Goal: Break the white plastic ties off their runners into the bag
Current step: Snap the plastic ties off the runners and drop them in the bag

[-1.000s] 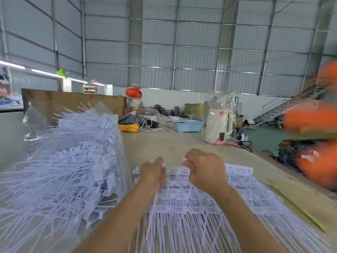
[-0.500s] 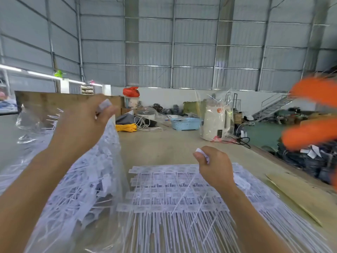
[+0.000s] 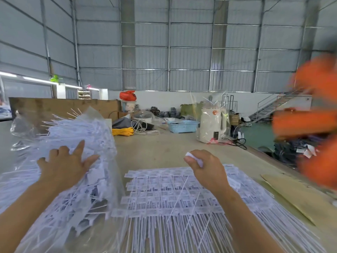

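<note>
Head-worn view, forward and down over the table (image 3: 164,148).

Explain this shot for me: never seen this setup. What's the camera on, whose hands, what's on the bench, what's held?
There is no machine here: a person works bare-handed, and the single wide-angle picture comes from a camera worn on their head, looking forward and down. The left hand lies with spread fingers on a clear plastic bag stuffed with loose white plastic ties. The right hand is curled round a small white piece, apparently a runner or tie end. On the table below lie stacked ties on their runners, with cardboard to the right. Further back stand a blue basket, a yellow cable coil and a white appliance. The orange blur on the right is unidentifiable.
</note>
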`<move>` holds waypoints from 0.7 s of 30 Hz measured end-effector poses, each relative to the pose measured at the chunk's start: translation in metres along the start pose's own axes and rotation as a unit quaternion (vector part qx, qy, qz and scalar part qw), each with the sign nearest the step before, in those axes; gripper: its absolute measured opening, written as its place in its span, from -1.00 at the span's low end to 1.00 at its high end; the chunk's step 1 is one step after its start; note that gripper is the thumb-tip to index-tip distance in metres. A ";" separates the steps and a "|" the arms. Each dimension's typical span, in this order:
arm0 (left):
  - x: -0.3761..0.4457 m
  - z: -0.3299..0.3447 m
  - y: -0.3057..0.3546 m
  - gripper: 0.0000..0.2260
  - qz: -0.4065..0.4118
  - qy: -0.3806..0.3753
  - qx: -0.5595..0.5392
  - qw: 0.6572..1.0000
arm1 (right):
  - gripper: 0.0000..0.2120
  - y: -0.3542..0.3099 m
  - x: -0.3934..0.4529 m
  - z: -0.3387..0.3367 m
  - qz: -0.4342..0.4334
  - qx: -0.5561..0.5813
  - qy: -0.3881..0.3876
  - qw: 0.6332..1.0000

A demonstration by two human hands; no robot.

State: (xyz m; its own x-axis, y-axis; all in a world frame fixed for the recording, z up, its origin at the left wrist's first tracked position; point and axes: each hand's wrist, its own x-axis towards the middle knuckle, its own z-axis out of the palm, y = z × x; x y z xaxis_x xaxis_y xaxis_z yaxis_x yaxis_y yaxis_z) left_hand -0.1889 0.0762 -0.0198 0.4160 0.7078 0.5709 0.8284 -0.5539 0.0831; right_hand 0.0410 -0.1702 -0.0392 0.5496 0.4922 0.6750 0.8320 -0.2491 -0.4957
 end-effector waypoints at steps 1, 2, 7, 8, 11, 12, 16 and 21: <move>-0.003 -0.008 0.005 -0.14 0.004 0.039 -0.016 0.999 | -0.82 0.000 0.000 0.000 0.004 0.005 -0.010 1.000; -0.007 -0.019 0.013 -0.24 0.018 0.093 -0.040 0.995 | -0.83 0.000 0.001 0.000 0.004 0.009 -0.018 1.000; -0.041 -0.048 0.102 -0.84 0.191 0.110 -0.392 0.893 | -0.86 -0.006 0.003 -0.001 -0.026 0.064 -0.083 0.994; -0.046 -0.045 0.123 -0.89 0.193 0.038 -0.442 0.875 | -0.87 -0.007 0.002 -0.001 -0.041 0.083 -0.101 0.991; -0.054 -0.021 0.175 -0.76 0.161 -0.169 -0.508 0.829 | -0.76 -0.007 -0.002 -0.002 -0.059 0.151 -0.135 0.977; -0.054 -0.011 0.185 -0.70 0.141 -0.204 -0.529 0.812 | -0.72 -0.005 -0.003 -0.001 -0.047 0.165 -0.139 0.975; -0.056 0.024 0.198 -0.69 0.063 -0.219 -0.634 0.738 | -0.69 0.006 -0.005 0.010 -0.005 0.135 -0.150 0.979; -0.060 0.040 0.192 -0.68 0.007 -0.219 -0.658 0.720 | -0.77 0.014 -0.007 0.028 0.038 0.066 -0.151 0.986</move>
State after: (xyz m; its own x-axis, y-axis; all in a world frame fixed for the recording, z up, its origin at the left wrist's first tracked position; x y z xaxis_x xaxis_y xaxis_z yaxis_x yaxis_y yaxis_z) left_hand -0.0396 -0.0547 -0.0710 0.7382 0.6083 0.2915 -0.1309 -0.2947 0.9466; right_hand 0.0472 -0.1534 -0.0663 0.5453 0.7071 0.4503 0.7613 -0.1929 -0.6190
